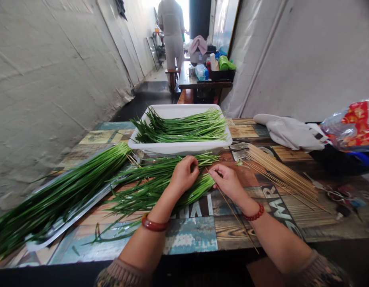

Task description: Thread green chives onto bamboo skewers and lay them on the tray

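My right hand is closed in a pinch on a thin bamboo skewer, which slants down toward the table's near edge. Its upper tip is by the pale stem ends of the garlic chives lying loose mid-table. Over these chives my left hand is curled, its fingers closed on the stems; the fingertips are partly hidden. Both hands are close together. More chives fill a white plastic tub behind them. A long heap of chives lies on a tray at the left.
Bamboo skewers lie in a bundle at right. Beyond them are scissors, a whitish cloth and a red-printed plastic bag. A person stands in the background near a cluttered table. Walls flank both sides.
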### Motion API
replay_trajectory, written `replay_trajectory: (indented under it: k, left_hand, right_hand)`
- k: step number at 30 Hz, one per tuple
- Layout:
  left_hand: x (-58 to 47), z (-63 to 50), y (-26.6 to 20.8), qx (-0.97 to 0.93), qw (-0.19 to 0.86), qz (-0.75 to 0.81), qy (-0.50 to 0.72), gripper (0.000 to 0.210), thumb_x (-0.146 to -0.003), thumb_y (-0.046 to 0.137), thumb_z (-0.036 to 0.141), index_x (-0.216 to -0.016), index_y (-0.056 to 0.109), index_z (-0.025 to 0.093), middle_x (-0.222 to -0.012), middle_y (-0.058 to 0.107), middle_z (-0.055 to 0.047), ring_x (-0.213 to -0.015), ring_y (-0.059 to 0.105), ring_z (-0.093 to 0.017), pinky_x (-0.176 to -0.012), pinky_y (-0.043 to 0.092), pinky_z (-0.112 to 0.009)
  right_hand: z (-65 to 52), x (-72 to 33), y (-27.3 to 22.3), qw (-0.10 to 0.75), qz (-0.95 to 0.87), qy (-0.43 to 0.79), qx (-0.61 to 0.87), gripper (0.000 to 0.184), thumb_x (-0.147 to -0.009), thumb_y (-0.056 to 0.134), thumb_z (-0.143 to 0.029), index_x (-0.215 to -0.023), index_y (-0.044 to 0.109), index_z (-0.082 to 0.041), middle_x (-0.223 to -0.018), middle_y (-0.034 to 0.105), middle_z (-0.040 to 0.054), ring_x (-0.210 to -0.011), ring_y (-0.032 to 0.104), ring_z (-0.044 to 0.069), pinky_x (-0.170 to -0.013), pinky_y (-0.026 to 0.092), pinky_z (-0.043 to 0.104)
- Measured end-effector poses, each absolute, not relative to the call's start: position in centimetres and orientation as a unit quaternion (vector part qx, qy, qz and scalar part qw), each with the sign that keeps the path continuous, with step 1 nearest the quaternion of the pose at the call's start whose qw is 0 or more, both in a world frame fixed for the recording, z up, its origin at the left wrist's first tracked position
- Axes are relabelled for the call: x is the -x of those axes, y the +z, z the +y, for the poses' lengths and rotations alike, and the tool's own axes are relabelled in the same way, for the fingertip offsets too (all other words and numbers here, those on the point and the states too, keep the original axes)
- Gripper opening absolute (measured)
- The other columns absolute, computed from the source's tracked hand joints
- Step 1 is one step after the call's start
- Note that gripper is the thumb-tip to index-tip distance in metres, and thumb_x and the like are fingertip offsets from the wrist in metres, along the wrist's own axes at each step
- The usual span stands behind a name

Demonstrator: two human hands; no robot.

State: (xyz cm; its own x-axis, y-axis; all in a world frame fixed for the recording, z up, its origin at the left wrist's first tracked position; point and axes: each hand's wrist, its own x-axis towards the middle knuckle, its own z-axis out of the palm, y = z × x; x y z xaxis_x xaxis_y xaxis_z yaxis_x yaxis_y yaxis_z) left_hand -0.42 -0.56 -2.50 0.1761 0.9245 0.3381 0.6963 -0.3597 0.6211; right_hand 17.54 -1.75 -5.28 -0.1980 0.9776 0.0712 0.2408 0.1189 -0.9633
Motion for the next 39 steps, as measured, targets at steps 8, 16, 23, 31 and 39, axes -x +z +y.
replay_trajectory:
  k: [8,16,23,31,39]
  left_hand:
    - [-0.2,-0.9,-1.6,-0.681,0.344,0.511,0.397,0.015,-0.081,0.055,0.024,-0.085,0.065,0.013,-0.070,0.061,0.000,-0.065,0.053,-0.011,-0.061,0.041,-0.020]
    - [-0.2,-1.0,-1.5,-0.671,0.352,0.517,0.399,0.017,-0.080,0.060,0.027,-0.078,0.068,0.013,-0.073,0.067,-0.003,-0.069,0.058,-0.013,-0.065,0.045,-0.022]
    - [-0.2,-1.2,-1.0,-0.685,0.320,0.511,0.407,0.016,-0.080,0.059,0.023,-0.085,0.072,0.014,-0.081,0.072,-0.005,-0.074,0.063,-0.015,-0.071,0.047,-0.024]
    - [-0.1,-1.2,-1.1,-0.682,0.317,0.511,0.416,0.018,-0.080,0.058,0.020,-0.088,0.073,0.014,-0.083,0.073,-0.006,-0.075,0.064,-0.015,-0.072,0.048,-0.025]
    - [-0.1,-1.2,-1.2,-0.689,0.312,0.504,0.418,0.016,-0.080,0.059,0.019,-0.085,0.074,0.015,-0.080,0.072,-0.005,-0.073,0.064,-0.014,-0.070,0.049,-0.024]
  right_hand:
    - [-2.3,-17.0,-4.1,0.437,-0.598,0.470,0.480,0.033,-0.086,0.054,-0.046,-0.094,0.066,-0.016,-0.083,0.067,0.0041,-0.056,0.059,0.012,-0.044,0.051,0.021]
    - [-2.4,-16.9,-3.8,0.439,-0.638,0.406,0.485,0.028,-0.087,0.054,-0.038,-0.093,0.070,-0.017,-0.085,0.071,0.0056,-0.064,0.063,0.015,-0.051,0.050,0.022]
    - [-2.3,-17.1,-3.6,0.444,-0.638,0.380,0.501,0.028,-0.088,0.051,-0.036,-0.097,0.071,-0.018,-0.080,0.071,0.0056,-0.067,0.065,0.017,-0.051,0.048,0.023]
    - [-2.4,-17.1,-3.6,0.446,-0.644,0.382,0.491,0.029,-0.088,0.052,-0.035,-0.102,0.071,-0.018,-0.087,0.071,0.0058,-0.069,0.065,0.017,-0.051,0.049,0.023]
    - [-2.3,-17.2,-3.8,0.442,-0.647,0.380,0.492,0.029,-0.088,0.052,-0.036,-0.101,0.072,-0.019,-0.089,0.072,0.0058,-0.070,0.065,0.017,-0.050,0.048,0.022]
